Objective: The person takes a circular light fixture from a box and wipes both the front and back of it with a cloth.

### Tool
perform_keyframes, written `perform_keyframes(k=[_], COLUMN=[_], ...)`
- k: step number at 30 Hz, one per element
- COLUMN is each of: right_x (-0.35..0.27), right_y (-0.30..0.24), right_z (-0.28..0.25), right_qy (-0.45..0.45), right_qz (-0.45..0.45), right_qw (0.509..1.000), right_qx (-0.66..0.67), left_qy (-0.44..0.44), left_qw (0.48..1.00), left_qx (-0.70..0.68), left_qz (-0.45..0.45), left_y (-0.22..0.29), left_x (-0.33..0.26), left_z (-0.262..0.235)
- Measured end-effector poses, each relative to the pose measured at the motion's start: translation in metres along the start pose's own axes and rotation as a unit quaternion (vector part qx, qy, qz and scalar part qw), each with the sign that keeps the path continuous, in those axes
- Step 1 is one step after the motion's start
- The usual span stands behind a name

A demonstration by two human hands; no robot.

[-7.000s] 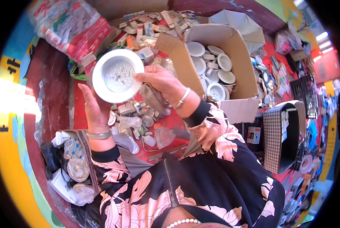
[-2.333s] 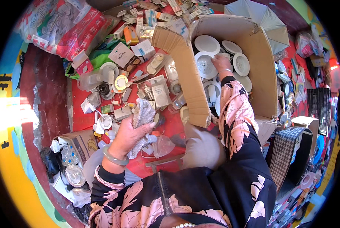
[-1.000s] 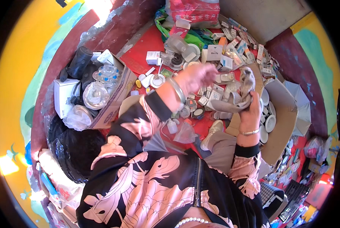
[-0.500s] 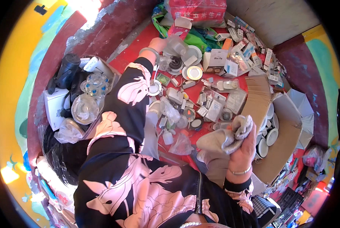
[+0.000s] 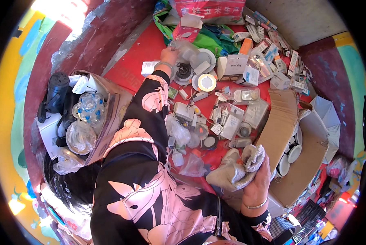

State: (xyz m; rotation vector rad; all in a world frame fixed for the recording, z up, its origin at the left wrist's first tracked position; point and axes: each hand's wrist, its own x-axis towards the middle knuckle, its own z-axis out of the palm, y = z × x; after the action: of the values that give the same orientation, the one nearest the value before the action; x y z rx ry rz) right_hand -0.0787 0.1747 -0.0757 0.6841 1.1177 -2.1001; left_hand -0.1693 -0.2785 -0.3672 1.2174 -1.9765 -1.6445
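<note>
My left hand reaches to the far middle of the red surface, its fingers closed at the edge of a clear plastic cover. Just below that cover lie a round black part and a white ring-shaped downlight. A small white box is beside my left wrist. At the lower right, my right hand grips a bunched greyish-white cloth, which hangs toward the left over my lap.
An open cardboard box with white round lamps stands at the right. Another carton at the left holds clear plastic and black items. Small boxes pile up at the far right. A pink-red sack rests at the back.
My left hand has come slightly nearer, and the small white box beside it now shows. The cloth in my right hand has lowered a little. The whole view has shifted slightly.
</note>
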Motion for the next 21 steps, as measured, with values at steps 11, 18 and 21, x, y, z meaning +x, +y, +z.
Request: perform_keyframes(k=[11,18,21], right_x=[-0.014,-0.023,-0.023], right_y=[0.004,0.001,0.001], right_z=[0.010,-0.004,-0.009], right_qy=[0.064,0.058,0.056], right_qz=[-0.011,-0.014,-0.020], right_qw=[0.998,0.998,0.998], right_qx=[-0.014,-0.005,-0.005], left_qy=[-0.177,-0.241,-0.264], left_qw=[0.950,0.925,0.926], left_qx=[-0.254,-0.291,-0.268], left_qz=[-0.039,-0.035,-0.040], left_y=[0.055,0.068,0.065], left_x=[-0.031,-0.057,-0.056], left_z=[-0.074,-0.097,-0.096])
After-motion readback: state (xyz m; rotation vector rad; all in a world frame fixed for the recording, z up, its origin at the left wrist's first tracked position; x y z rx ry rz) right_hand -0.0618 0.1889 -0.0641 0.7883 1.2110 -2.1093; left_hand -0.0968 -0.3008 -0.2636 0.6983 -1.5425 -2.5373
